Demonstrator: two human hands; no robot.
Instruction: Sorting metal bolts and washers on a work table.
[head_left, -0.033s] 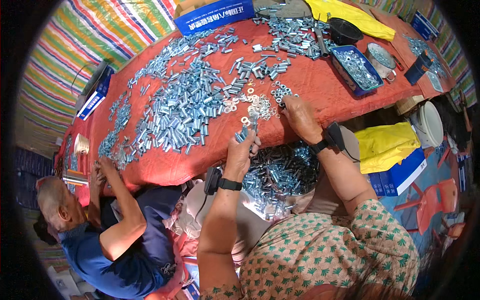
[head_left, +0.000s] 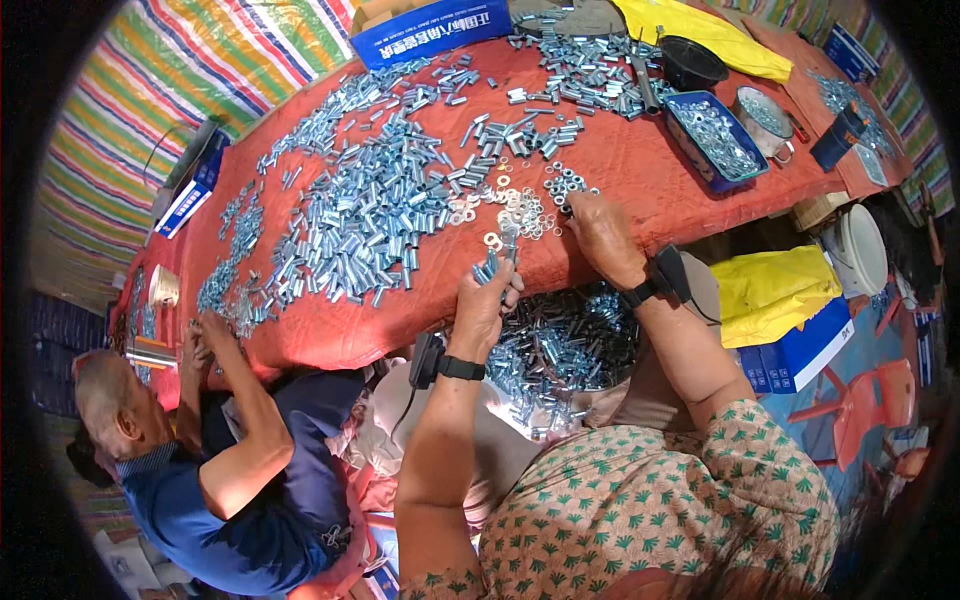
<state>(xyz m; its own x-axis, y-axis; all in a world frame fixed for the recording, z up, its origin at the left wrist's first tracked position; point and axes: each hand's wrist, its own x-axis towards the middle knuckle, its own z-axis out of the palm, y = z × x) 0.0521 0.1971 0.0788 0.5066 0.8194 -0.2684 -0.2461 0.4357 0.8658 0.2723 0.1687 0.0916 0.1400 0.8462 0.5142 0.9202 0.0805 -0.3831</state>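
Observation:
My left hand (head_left: 487, 300) is closed around several shiny metal sleeves (head_left: 484, 270), and one bolt-like piece (head_left: 512, 240) sticks up from its fingers. It is at the front edge of the red-covered table (head_left: 330, 325), just in front of a scatter of washers (head_left: 522, 208). My right hand (head_left: 603, 238) rests on the table to the right of the washers. Its fingers are bent together beside a small cluster of nuts (head_left: 563, 184); what they grip, if anything, is hidden. Left of the washers lies a large heap of metal sleeves (head_left: 365, 220).
Below the table edge, between my arms, is a pile of bolts (head_left: 545, 365). Farther right are a blue tray (head_left: 715, 180) of small parts, a metal mug (head_left: 762, 125) and a black bowl (head_left: 692, 65). A co-worker (head_left: 215, 470) sits at the left, hands at the table.

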